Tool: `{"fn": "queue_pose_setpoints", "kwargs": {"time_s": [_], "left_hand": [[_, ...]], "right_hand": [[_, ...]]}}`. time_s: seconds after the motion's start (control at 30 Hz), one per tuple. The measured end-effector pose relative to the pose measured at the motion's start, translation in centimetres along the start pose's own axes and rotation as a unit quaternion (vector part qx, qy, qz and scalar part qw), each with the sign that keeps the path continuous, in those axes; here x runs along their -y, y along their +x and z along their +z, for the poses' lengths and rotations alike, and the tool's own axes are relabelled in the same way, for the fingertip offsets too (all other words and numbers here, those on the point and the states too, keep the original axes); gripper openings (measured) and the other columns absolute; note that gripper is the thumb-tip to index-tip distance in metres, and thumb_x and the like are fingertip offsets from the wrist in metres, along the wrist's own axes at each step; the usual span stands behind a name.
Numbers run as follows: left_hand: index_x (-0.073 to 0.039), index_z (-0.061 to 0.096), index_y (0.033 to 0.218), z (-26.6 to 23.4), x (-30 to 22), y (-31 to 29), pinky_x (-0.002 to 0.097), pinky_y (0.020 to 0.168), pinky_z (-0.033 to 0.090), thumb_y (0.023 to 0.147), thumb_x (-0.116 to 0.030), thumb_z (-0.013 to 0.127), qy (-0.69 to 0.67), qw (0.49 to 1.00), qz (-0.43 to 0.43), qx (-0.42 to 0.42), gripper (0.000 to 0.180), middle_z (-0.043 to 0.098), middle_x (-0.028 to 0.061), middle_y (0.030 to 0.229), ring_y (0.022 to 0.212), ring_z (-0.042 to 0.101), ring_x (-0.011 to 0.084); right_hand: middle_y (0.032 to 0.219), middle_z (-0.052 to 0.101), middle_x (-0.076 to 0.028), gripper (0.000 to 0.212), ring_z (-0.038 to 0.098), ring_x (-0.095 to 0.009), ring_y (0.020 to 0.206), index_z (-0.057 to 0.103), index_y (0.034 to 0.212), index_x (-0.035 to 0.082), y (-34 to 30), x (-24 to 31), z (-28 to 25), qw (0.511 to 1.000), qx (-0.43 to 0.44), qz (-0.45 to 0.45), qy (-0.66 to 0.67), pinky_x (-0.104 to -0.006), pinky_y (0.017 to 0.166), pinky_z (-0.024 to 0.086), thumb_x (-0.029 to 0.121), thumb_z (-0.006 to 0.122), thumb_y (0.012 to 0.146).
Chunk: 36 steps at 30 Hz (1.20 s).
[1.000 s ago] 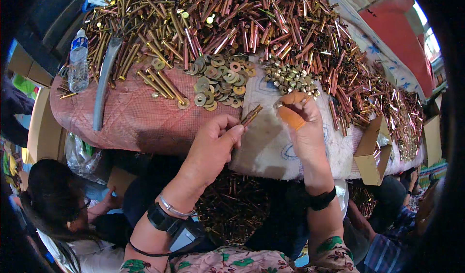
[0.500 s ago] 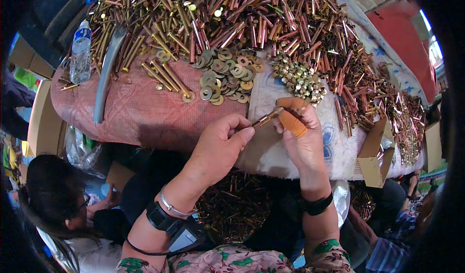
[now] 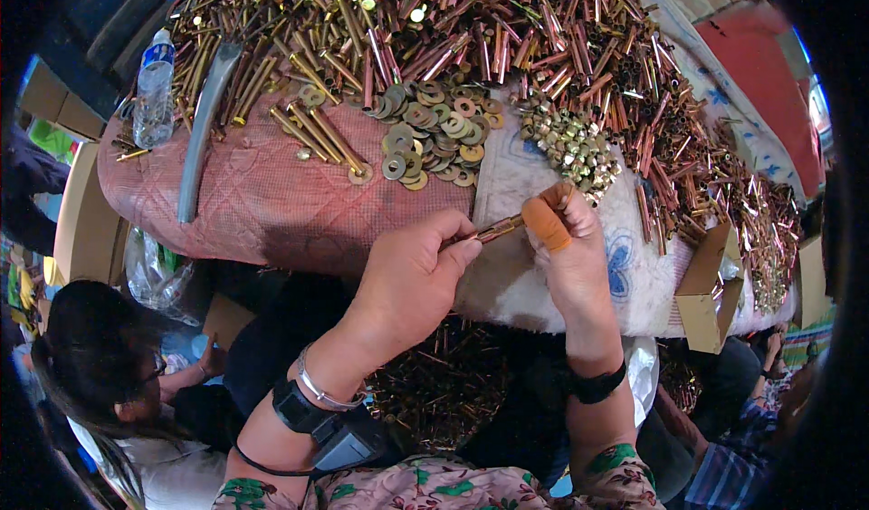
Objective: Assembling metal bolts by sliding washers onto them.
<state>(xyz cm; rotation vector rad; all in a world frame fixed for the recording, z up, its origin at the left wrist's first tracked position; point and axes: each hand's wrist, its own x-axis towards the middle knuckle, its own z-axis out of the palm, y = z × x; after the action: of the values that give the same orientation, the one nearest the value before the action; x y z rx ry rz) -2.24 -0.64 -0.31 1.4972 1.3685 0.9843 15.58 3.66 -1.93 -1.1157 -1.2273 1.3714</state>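
My own forearms reach up from the lower edge, a black strap on each wrist and a silvery bangle on the left one. Take the slim coppery metal piece point(image 3: 500, 228) as the middle of a clock, with twelve pointing away from me. It is held in the air just above the near part of the cloth-covered tabletop point(image 3: 516, 284).

At eight o'clock my left hand point(image 3: 409, 273) pinches one end between thumb and forefinger. Just past three, my right hand point(image 3: 572, 252) closes thumb and finger on the other end, both in orange covers point(image 3: 547, 226); what those tips hide, I cannot tell. I judge this piece to be mid-handling, not finished, since both hands grip it.

Between six and seven, below the tabletop's edge, lies a dark mass of metal pieces point(image 3: 439, 392); whether these are completed is too dim to tell. At eight, well apart, a co-worker point(image 3: 90, 356) sits low.

Farther off, parts lie in separate heaps: flat washers point(image 3: 434, 139) at eleven, small shiny nuts point(image 3: 579, 152) between one and two, and a few long bolts point(image 3: 328, 140) at ten, with a lone washer at one bolt's end. Beyond, from ten round to three, spreads a huge pile of coppery tubes and rods point(image 3: 493, 48), mostly loose, so by my judgement far more is left than is in hand.
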Motion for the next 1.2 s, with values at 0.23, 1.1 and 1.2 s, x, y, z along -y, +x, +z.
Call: {"fn": "queue_pose_setpoints", "kwargs": {"time_s": [0.23,1.1,1.2], "left_hand": [[0.000,0.057,0.090,-0.2,0.3,0.2,0.0218,0.059,0.040,0.084,-0.009,0.056,-0.056,0.998,-0.017,0.034,0.010,0.054,-0.0028,0.071,0.066,0.046,0.0055],[-0.002,0.056,0.087,-0.1,0.8,-0.1,0.0240,0.054,0.038,0.084,-0.012,0.055,-0.068,0.996,-0.044,0.041,0.011,0.050,-0.0007,0.064,0.061,0.044,0.0060],[-0.001,0.056,0.088,-0.3,0.8,-0.2,0.0254,0.053,0.037,0.084,-0.013,0.055,-0.060,0.997,-0.016,0.040,0.012,0.047,0.0009,0.061,0.059,0.042,0.0072]], "right_hand": [[0.067,0.051,0.004,0.010,0.043,-0.003,0.057,0.054,0.087,0.007,-0.8,0.8,0.7,1.000,-0.007,0.001,-0.028,-0.0185,0.049,0.034,0.011,0.062,0.082],[0.070,0.049,0.004,0.011,0.044,-0.007,0.061,0.053,0.089,0.003,-1.1,0.3,0.5,0.987,-0.008,-0.036,-0.160,-0.0219,0.055,0.037,0.014,0.053,0.087],[0.069,0.049,0.003,0.011,0.044,-0.007,0.063,0.053,0.087,0.004,-1.2,0.3,0.7,0.981,0.005,-0.102,-0.163,-0.0230,0.056,0.037,0.015,0.054,0.087]]}}
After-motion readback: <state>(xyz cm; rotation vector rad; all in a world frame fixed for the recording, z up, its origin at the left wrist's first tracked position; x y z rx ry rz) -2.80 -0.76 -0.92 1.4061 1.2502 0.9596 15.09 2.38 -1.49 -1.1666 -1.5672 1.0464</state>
